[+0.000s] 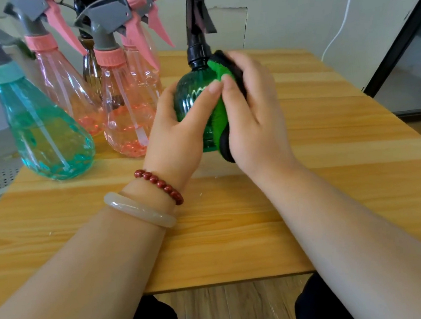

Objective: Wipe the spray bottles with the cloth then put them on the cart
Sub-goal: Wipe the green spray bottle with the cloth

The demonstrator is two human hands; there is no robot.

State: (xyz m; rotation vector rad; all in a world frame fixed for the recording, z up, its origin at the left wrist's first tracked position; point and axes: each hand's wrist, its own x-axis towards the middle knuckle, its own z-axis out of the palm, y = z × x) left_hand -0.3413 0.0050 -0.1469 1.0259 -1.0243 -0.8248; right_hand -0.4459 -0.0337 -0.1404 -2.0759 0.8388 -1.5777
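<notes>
At the table, left hand tight around green bottle; right hand around half-hidden cloth; sprayer top cropped.

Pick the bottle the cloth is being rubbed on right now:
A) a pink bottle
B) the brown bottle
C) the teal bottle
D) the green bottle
D: the right hand holds the cloth against the side of the green bottle, which the left hand grips upright on the table; the other bottles stand untouched to the left.

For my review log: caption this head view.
Left hand grips a ribbed green plastic spray bottle at a wooden table; right hand presses a green-and-black cloth against it.
</notes>
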